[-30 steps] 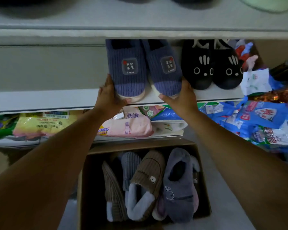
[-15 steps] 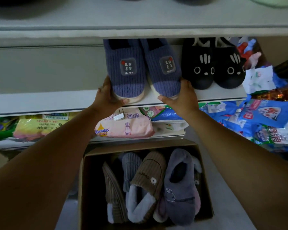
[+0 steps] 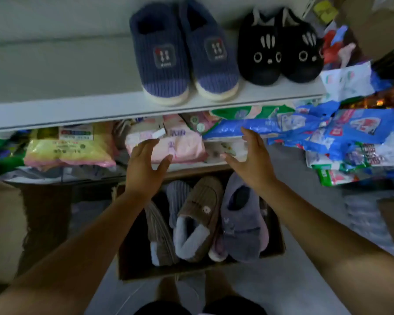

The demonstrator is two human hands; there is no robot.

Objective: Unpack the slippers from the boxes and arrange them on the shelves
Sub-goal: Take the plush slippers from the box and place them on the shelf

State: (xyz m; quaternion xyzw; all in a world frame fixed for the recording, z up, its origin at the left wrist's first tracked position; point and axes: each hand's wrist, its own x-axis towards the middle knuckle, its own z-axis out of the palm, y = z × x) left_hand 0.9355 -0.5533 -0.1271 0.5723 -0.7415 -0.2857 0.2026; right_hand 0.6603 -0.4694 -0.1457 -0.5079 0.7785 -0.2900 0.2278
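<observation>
A pair of blue ribbed slippers [image 3: 182, 57] stands side by side on the white shelf [image 3: 77, 110], toes at its front edge. A black cat-face pair [image 3: 280, 48] sits to their right. Below on the floor, a cardboard box [image 3: 275, 251] holds a brown slipper [image 3: 198, 217], a grey-purple slipper [image 3: 243, 223] and several others. My left hand [image 3: 146, 164] and my right hand [image 3: 250, 160] hover empty, fingers spread, between the shelf and the box, palms facing each other.
The lower shelf carries packets: a yellow one [image 3: 71, 144], a pink one [image 3: 175, 144] and blue ones [image 3: 328, 128] spilling to the right. Another cardboard box [image 3: 2, 223] stands at the left. Grey floor [image 3: 305, 292] lies around the box.
Both hands have let go of the blue slippers and dropped from the shelf edge toward the box. The view has tilted downward.
</observation>
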